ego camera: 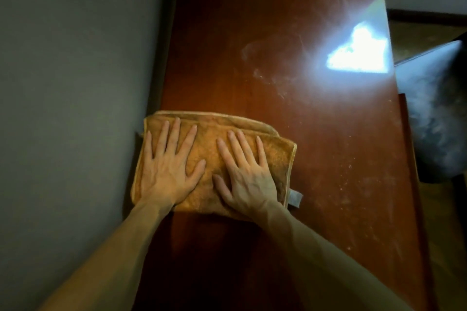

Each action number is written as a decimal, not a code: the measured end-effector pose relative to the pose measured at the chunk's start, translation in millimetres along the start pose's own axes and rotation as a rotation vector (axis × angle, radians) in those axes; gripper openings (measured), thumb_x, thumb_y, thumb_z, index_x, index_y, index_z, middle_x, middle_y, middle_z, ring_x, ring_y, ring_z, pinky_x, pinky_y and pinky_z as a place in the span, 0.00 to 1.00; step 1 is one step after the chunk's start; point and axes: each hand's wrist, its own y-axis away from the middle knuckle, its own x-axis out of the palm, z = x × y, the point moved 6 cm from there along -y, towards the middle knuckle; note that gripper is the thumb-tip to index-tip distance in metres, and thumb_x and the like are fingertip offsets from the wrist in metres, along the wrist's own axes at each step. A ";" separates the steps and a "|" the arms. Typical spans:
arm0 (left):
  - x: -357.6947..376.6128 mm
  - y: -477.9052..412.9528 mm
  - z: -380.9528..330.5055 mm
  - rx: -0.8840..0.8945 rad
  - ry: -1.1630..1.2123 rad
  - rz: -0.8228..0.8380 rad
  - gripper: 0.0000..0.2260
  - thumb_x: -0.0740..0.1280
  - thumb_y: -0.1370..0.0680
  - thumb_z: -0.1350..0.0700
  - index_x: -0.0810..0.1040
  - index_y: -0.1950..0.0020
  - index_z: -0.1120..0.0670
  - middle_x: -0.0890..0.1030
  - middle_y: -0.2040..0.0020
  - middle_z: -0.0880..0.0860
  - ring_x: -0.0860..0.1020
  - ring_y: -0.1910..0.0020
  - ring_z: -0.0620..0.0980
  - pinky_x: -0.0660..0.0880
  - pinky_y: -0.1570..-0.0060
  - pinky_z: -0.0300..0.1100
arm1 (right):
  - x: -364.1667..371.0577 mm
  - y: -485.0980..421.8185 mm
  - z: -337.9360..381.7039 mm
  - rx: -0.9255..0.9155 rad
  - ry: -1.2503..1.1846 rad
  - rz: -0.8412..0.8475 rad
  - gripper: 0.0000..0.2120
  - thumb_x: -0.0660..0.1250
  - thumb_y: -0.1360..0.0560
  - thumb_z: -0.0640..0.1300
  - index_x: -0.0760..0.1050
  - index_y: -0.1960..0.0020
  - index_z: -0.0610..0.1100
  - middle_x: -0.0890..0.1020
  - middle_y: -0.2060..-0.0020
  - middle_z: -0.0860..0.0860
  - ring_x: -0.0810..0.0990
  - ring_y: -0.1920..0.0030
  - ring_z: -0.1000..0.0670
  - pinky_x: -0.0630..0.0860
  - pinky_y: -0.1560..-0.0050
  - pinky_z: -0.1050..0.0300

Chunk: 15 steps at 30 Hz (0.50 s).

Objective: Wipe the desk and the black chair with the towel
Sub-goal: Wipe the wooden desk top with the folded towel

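Note:
A folded orange towel (209, 144) lies flat on the reddish-brown desk (316, 159), against its left edge by the wall. My left hand (169, 166) presses on the towel's left half with straight, spread fingers. On the right half lies my right hand (246, 177), flat too, fingers pointing away from me. A small white label (295, 198) sticks out of the towel's right edge. Dust streaks and specks cover the desk's right and far parts. Part of the black chair (439, 118) shows past the desk's right edge, dusty grey on top.
A grey wall (75, 108) runs along the desk's left side. A bright patch of reflected light (358, 55) sits on the far right of the desk. Brown floor (427, 35) shows beyond the right edge.

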 end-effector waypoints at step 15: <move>20.4 185.7 -17.6 0.015 0.020 0.058 0.37 0.55 0.21 0.34 0.56 0.15 0.49 0.53 0.15 0.58 0.51 0.16 0.58 0.51 0.21 0.66 | 36.5 168.4 72.8 0.003 -0.066 0.155 0.37 0.53 0.17 0.64 0.47 0.15 0.48 0.47 0.16 0.45 0.41 0.17 0.45 0.45 0.19 0.36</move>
